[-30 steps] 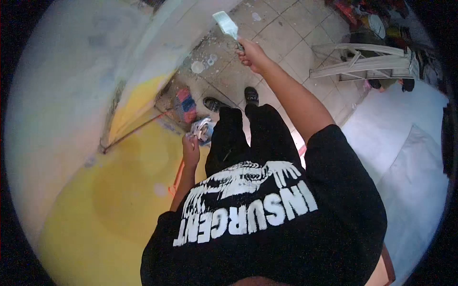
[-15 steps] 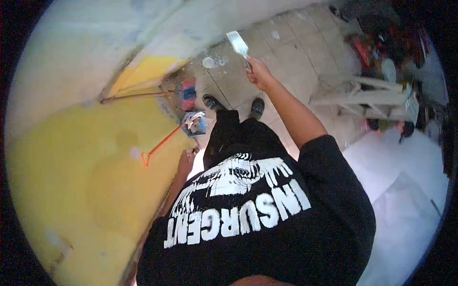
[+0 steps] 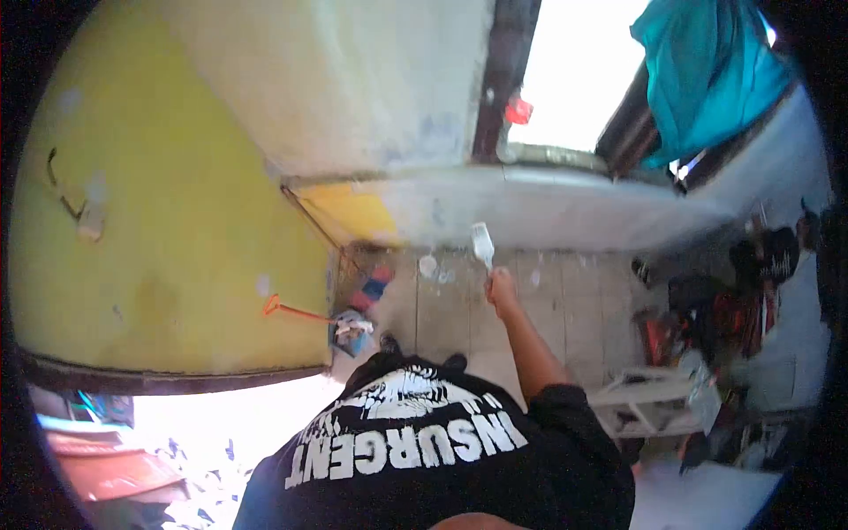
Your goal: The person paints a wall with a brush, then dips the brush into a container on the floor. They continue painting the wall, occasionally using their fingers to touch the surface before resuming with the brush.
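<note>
My right hand (image 3: 501, 290) is closed around the handle of a pale, flat-headed paintbrush (image 3: 482, 243), held out in front of me over the tiled floor. The brush head points up and away from my body, near the base of the far wall in view. Its fine detail is blurred. My left hand is not visible.
A blue dustpan (image 3: 352, 334) with an orange handle holds debris beside the yellow wall (image 3: 203, 221). A broom (image 3: 374, 287) leans in the corner. A round white lid-like object (image 3: 427, 266) lies on the floor. At right stands a white rack (image 3: 654, 402); a teal curtain (image 3: 707, 79) hangs by the window.
The view has tilted up, bringing the window and curtain into sight. The brush stays in my right hand, now lower in view. My left arm, partly visible before, is out of sight.
</note>
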